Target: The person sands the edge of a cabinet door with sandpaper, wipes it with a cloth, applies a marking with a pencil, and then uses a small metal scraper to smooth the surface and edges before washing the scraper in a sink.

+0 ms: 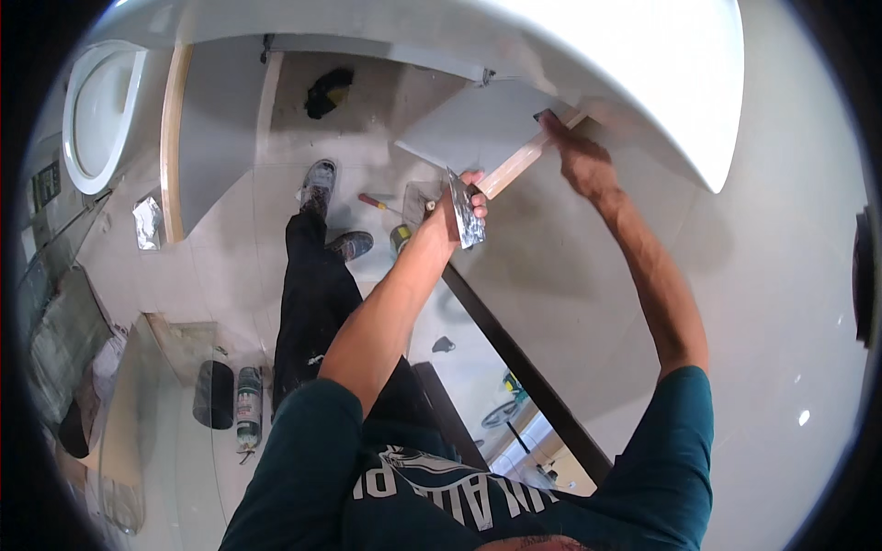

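Observation:
My left hand (473,195) is closed around a wide putty knife (466,219), its metal blade smeared with pale paste. It is beside the lower end of the bare wooden edge (516,167) of a grey cabinet door (464,124). My right hand (586,165) reaches to the upper part of that edge, fingers closed on a small dark-tipped tool (542,116). The fingers cover most of this tool, so its kind is unclear. The door hangs open beneath a large white basin (643,64).
Another open door (220,129) and a toilet (101,115) are at left. A red-handled screwdriver (372,200) and tape measure (400,237) lie near my shoes. A dark-framed mirror (524,367) leans before me. A spray can (248,404) and curved clear panel (165,432) are lower left.

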### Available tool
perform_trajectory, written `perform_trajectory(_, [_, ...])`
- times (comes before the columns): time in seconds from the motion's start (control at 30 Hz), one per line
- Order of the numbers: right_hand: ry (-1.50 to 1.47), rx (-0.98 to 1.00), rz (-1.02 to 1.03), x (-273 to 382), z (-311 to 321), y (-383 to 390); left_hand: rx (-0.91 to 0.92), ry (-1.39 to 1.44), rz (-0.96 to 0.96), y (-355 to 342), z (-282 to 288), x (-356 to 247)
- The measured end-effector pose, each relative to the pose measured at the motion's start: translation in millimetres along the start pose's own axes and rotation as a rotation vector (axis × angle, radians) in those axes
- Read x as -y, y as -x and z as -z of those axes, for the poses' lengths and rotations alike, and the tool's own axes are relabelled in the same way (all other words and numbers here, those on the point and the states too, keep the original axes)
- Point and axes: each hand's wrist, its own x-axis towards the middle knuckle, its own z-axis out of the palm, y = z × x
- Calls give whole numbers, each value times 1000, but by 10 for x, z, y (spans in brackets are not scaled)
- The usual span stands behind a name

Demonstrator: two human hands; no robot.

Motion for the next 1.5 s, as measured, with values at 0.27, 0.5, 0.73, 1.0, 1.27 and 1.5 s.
perform_trajectory(0.27, [74,240,-80,305,191,85,39,20,42,31,33,-62])
perform_trajectory(0.5, [44,35,28,-83,26,68,20,-2,21,15,28,20])
perform_trajectory(0.73, [-99,125,56,142,158,115,0,26,25,57,-19,24])
perform_trajectory(1.0, [-153,-43,161,-146,-36,82,47,54,38,-4,24,23])
perform_trajectory(1.27, [-90,10,56,51,28,68,-12,23,5,21,37,-15])
perform_trajectory(1.5, [-128,203,-37,172,75,92,24,75,76,-33,119,-15])
